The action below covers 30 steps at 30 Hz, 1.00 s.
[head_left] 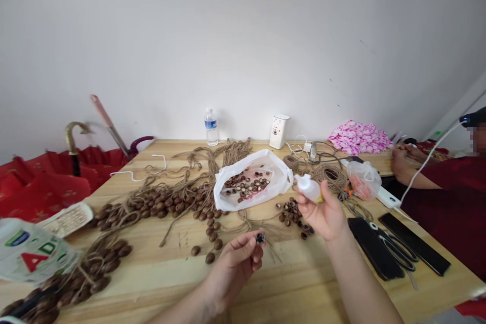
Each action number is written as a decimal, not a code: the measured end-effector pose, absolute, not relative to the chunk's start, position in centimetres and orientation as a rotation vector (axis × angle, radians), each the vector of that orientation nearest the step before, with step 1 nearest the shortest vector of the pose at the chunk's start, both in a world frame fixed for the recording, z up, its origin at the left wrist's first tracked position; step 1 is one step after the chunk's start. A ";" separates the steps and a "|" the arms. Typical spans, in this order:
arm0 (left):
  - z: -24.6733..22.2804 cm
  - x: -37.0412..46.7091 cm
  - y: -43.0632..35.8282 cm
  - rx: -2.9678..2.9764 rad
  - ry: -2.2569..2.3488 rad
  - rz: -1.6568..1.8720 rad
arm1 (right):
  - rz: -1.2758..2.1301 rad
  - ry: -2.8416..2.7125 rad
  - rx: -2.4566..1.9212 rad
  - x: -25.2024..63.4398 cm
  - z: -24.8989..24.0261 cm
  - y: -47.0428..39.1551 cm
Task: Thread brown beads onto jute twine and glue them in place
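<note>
My left hand point(236, 264) pinches a small nut shell point(260, 238) between thumb and fingertips, its dark hollow side facing up. My right hand point(325, 218) is closed round a small white squeeze bottle point(308, 188), held tilted above the table. Just behind the hands lies an open white plastic bag point(224, 205) with many brown shell pieces inside. Loose shell halves point(290, 212) sit beside the right hand. Brown nuts on twine point(174, 202) are heaped to the left, and twine strands point(246, 223) lie between the bag and my left hand.
Toward the right are a black phone point(374, 253), scissors point(397, 248), a twine coil point(330, 178) and a pink-white pile point(359, 136). A water bottle point(211, 129) and white box point(280, 131) stand by the wall. A large jug point(34, 253) is at left; another person's arm point(421, 174) rests at right.
</note>
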State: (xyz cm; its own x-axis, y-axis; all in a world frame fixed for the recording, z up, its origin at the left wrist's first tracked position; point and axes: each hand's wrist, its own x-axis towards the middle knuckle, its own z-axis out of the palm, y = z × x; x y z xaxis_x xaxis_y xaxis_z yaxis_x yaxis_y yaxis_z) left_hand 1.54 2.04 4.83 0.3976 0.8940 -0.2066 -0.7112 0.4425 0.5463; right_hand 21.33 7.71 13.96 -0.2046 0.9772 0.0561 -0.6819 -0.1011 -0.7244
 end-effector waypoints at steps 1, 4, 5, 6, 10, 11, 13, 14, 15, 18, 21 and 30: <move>4.7 1.5 2.0 0.405 0.516 1.047 | 1.620 -0.733 -0.538 22.1 14.3 7.8; 4.5 1.5 2.0 0.411 0.519 1.045 | 1.487 -0.667 -0.580 24.9 14.2 8.3; 4.4 1.4 2.0 0.411 0.524 1.049 | 1.434 -0.636 -0.621 26.0 13.6 8.3; 4.4 1.3 2.0 0.413 0.531 1.052 | 1.388 -0.611 -0.679 27.1 12.8 8.2; 4.3 0.9 1.7 0.415 0.583 1.073 | 1.250 -0.638 -0.961 31.0 7.9 7.1; 4.3 0.7 1.6 0.407 0.604 1.079 | 1.204 -0.678 -1.060 31.7 6.5 6.8; 4.1 0.4 1.4 0.382 0.647 1.085 | 1.000 -0.823 -1.319 32.8 4.2 6.4; 4.1 0.3 1.4 0.363 0.664 1.085 | 0.835 -0.916 -1.473 33.2 3.3 6.4; 4.1 0.1 1.4 0.342 0.676 1.086 | 0.667 -0.990 -1.615 33.4 2.6 6.4; 4.5 -0.3 1.9 0.268 0.662 1.133 | 0.281 -1.252 -1.928 33.5 1.5 6.8; 5.2 -1.0 2.6 0.225 0.620 1.277 | -0.128 -1.670 -2.165 32.7 1.8 6.9; 4.7 -3.9 3.3 0.304 0.610 1.339 | -0.287 -2.174 -1.551 23.9 6.5 5.1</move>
